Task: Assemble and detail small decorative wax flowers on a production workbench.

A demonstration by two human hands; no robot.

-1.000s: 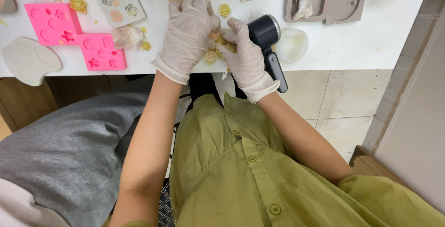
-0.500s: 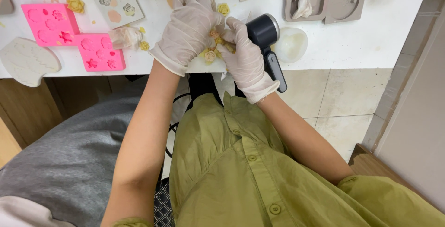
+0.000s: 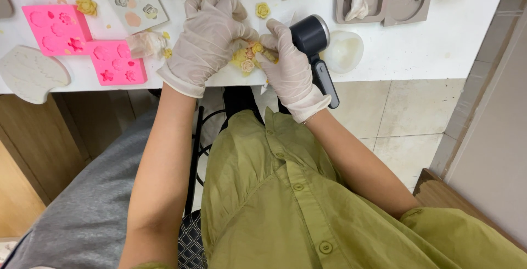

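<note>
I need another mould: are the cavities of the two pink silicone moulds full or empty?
Empty: both pink silicone moulds show bare pink flower-shaped hollows, with no yellow material inside.

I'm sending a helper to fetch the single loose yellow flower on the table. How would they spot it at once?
On the white table, look just past the gloved right hand, left of the black handheld device. The small yellow flower lies there alone, unlike the clustered flowers held between both hands.

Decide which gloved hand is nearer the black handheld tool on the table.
Right. The right hand lies against the black handheld tool; the left hand sits farther off, across the small yellow flower cluster.
</note>
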